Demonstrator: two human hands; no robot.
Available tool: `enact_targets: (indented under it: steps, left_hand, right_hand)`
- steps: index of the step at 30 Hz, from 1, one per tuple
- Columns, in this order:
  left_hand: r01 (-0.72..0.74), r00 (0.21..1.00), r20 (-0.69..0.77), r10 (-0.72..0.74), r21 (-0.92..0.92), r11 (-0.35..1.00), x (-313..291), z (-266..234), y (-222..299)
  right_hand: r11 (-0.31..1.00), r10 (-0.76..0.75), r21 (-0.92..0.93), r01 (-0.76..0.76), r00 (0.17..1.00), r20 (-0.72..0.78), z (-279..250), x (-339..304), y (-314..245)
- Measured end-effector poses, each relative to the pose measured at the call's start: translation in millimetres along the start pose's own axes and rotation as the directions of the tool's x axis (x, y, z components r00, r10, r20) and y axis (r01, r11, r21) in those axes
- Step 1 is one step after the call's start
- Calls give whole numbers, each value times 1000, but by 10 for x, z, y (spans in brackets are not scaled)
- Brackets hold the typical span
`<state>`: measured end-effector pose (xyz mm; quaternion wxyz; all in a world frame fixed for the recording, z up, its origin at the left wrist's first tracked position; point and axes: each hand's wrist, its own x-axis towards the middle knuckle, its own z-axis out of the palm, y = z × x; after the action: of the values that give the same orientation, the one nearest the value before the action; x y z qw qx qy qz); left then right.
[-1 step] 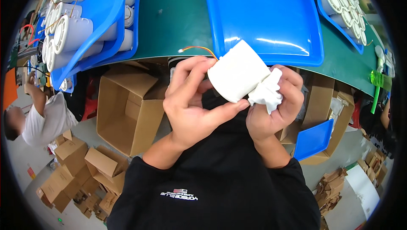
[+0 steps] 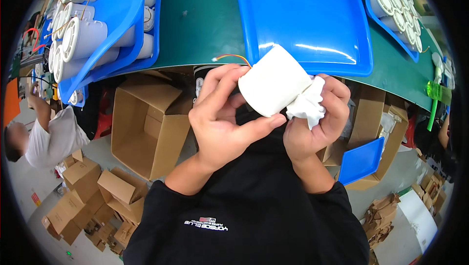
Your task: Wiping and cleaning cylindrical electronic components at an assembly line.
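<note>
Gripping a white cylindrical plastic housing (image 2: pixel 274 80) above the green table's (image 2: pixel 200 25) edge, the left hand (image 2: pixel 220 118) steadies it while the right hand (image 2: pixel 315 123) clasps a crumpled white cloth (image 2: pixel 307 105) against it; a loosened hold could drop it into the open cardboard box (image 2: pixel 146 123).

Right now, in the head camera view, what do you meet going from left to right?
Stacked white cylinders → open cardboard box → left hand → white cylinder → white cloth in right hand → small blue tray → green tool.

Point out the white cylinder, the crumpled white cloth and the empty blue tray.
white cylinder (image 2: pixel 273 82), head view, its curved side.
crumpled white cloth (image 2: pixel 308 105), head view, bunched middle.
blue tray (image 2: pixel 303 16), head view, bare floor.
</note>
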<state>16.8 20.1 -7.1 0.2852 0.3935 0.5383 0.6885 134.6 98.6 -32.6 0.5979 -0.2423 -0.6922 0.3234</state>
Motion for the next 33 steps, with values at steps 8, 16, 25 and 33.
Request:
enact_targets:
  steps: [8,16,25,33]
  left_hand:
    - [353,931,137,-338,-571,741,9,64,8]
    - [540,819,275,-505,-669,511,10,46,-22]
    - [635,703,533,-471,-769,78,78,-12,-133]
    - [594,691,602,-400,-788,-162,129,129,-58]
  right_hand:
    - [980,99,178,-84,992,-77,123,-141,51]
    - [952,257,178,-248,966,-31,140,-143,13]
    - [900,382,209,-382,923,42,92,101,-90]
    - [823,534,237,-516,845,-13,106,514,-189]
